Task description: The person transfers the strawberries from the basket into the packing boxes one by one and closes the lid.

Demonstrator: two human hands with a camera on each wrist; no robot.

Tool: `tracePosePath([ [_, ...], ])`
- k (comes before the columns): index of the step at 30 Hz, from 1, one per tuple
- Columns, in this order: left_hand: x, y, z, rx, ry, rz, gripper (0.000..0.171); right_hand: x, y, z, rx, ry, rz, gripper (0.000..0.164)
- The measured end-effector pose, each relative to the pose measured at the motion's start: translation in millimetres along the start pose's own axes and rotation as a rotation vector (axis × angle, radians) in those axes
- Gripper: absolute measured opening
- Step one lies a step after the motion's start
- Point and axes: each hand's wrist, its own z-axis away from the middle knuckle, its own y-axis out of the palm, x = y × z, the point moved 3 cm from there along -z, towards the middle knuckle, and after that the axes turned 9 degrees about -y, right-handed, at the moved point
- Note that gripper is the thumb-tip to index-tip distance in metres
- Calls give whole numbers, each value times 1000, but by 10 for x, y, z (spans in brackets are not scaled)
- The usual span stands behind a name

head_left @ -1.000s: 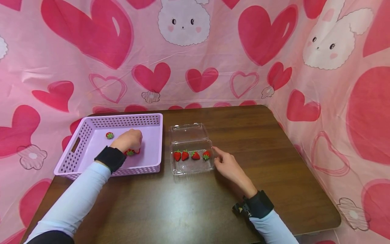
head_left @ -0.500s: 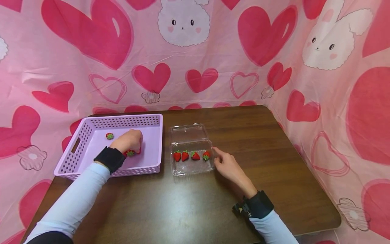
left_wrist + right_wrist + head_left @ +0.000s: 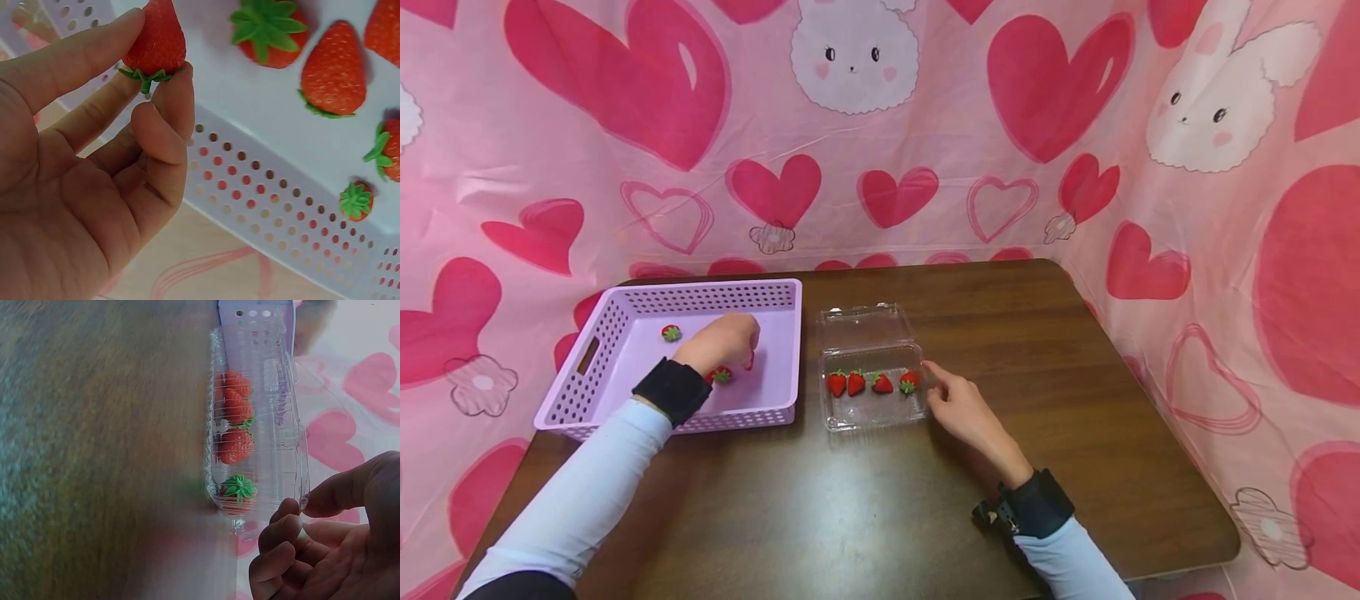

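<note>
My left hand (image 3: 721,343) is over the purple basket (image 3: 625,408), and in the left wrist view its thumb and fingers pinch a red strawberry (image 3: 157,40) with a green leafy cap. Several other strawberries (image 3: 334,72) lie on the basket floor beside that hand, partly hidden from the head view. To the right, a clear plastic clamshell box (image 3: 872,417) sits with its lid raised back and a row of strawberries (image 3: 882,382) inside. My right hand (image 3: 964,410) pinches the box's right rim between thumb and fingers, as the right wrist view shows (image 3: 312,537).
Both containers stand on a dark brown wooden table (image 3: 865,517) with rounded corners. The basket has perforated walls, higher than the strawberries. A pink cloth (image 3: 940,108) printed with hearts and rabbits hangs behind and along the right side.
My left hand has lifted slightly and shifted a little to the right within the basket, holding a strawberry. My right hand and the box have stayed put.
</note>
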Motion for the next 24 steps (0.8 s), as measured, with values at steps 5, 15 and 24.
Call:
tracePosePath([
  [5, -98, -52, 39, -43, 50, -15, 19, -1, 0, -5, -2, -3, 1, 54],
  [15, -247, -112, 106, -89, 78, -51, 15, -13, 1, -5, -2, -11, 0, 54],
  [24, -338, -150, 146, -98, 83, -50, 14, -8, 0, 0, -7, -19, 9, 55],
])
